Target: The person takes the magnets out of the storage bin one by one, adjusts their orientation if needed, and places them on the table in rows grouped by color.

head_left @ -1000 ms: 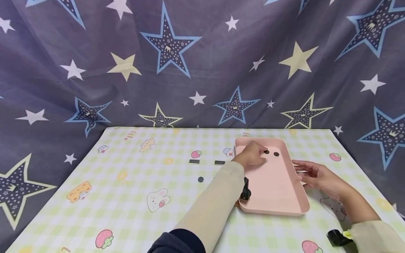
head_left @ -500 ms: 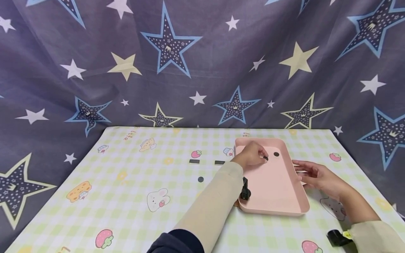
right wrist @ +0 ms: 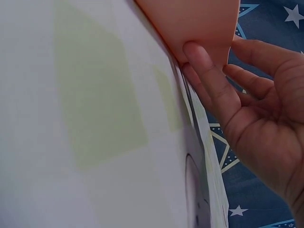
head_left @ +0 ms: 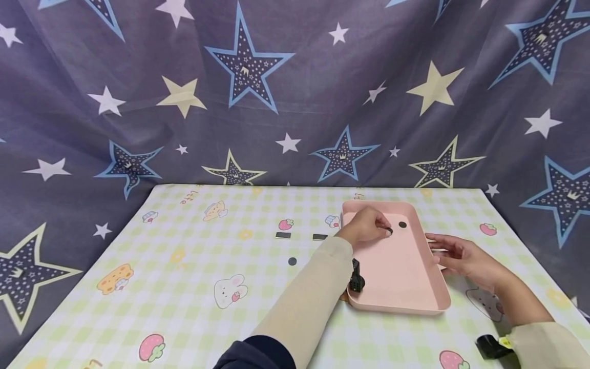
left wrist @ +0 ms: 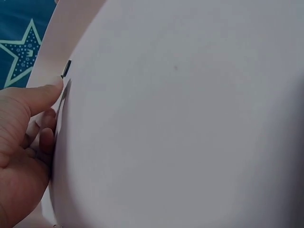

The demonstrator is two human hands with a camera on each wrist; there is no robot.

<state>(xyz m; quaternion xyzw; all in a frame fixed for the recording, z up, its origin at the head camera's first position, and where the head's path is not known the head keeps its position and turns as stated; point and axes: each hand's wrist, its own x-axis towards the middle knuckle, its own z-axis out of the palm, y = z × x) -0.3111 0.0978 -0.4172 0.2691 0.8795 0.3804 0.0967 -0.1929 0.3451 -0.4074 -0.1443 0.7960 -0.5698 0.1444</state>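
Note:
In the head view my left hand (head_left: 369, 225) reaches into a shallow pink tray (head_left: 396, 277) and pinches a small black disc (head_left: 389, 231) between thumb and fingertips. A second black disc (head_left: 402, 224) lies flat on the tray floor, just right of those fingertips. The left wrist view shows the thumb (left wrist: 47, 97) low over the tray floor, with a dark piece (left wrist: 67, 69) at its tip. My right hand (head_left: 470, 261) rests its fingertips against the outside of the tray's right wall. Those fingers (right wrist: 213, 78) look fairly straight in the right wrist view.
Left of the tray, two dark rectangular pieces with pale edges, one (head_left: 283, 236) farther left and one (head_left: 320, 237) beside the sleeve, lie on the checked tablecloth (head_left: 184, 287). A loose dark disc (head_left: 292, 261) lies nearer. A star-patterned curtain (head_left: 295, 92) hangs behind.
The nearer-left disc in the tray has been picked up by my left fingertips and drawn slightly toward me. The other disc, the tray and my right hand stay in place.

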